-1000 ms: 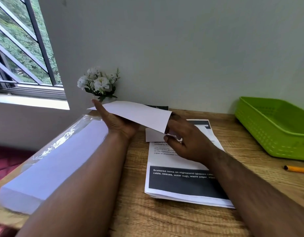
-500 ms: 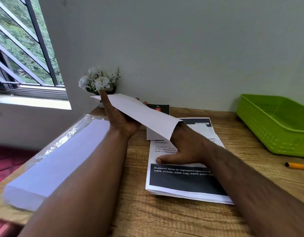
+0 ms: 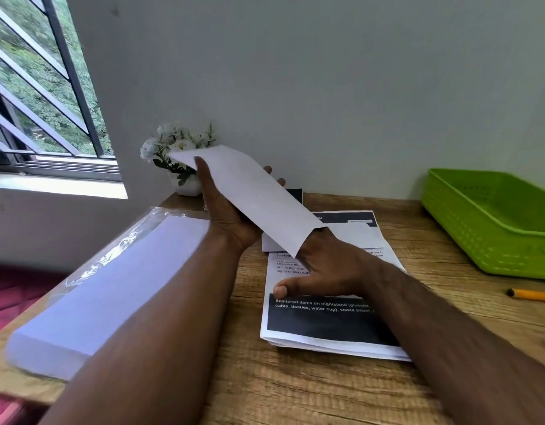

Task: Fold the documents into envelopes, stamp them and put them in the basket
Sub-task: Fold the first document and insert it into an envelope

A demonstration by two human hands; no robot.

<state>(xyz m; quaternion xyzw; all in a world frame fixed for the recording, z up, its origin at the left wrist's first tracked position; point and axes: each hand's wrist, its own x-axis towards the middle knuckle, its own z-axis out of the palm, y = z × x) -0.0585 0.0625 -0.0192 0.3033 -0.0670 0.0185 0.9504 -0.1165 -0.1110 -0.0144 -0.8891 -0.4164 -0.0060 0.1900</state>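
Observation:
My left hand (image 3: 228, 216) grips a long white envelope (image 3: 253, 197) and holds it tilted above the wooden table (image 3: 295, 388); its thumb lies along the near edge and fingertips show past the far edge. My right hand (image 3: 326, 268) rests on the stack of printed documents (image 3: 326, 326), thumb stretched out to the left; its fingers are hidden under the envelope's lower end. A small folded white paper (image 3: 269, 245) lies on the stack under the envelope. The green plastic basket (image 3: 492, 228) stands at the far right.
A plastic-wrapped pack of white envelopes (image 3: 105, 289) lies along the table's left edge. A small pot of white flowers (image 3: 179, 154) stands against the wall, with a dark card (image 3: 294, 194) beside it. An orange pencil (image 3: 530, 295) lies near the basket. A window is at the left.
My left hand has lifted the envelope higher and turned it more end-on. My right hand let go of the envelope's corner and dropped flat onto the document stack.

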